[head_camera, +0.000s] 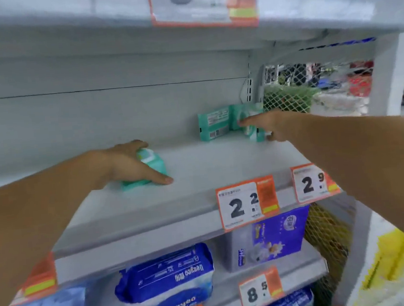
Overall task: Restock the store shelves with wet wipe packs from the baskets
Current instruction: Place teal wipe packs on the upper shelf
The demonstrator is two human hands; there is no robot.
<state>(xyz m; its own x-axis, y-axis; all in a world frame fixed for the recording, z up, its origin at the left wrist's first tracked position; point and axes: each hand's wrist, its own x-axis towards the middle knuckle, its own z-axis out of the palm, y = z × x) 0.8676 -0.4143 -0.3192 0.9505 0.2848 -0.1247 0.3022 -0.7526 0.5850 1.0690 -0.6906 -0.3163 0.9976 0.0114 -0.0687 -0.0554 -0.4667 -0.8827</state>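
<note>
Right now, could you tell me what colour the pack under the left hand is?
Mint green with a white lid, seen in the head view: wet wipe pack.

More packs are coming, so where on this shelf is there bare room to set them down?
The shelf is bare between the left hand with its green pack and the standing packs at the right hand. Crowded only at the right rear corner.
</note>
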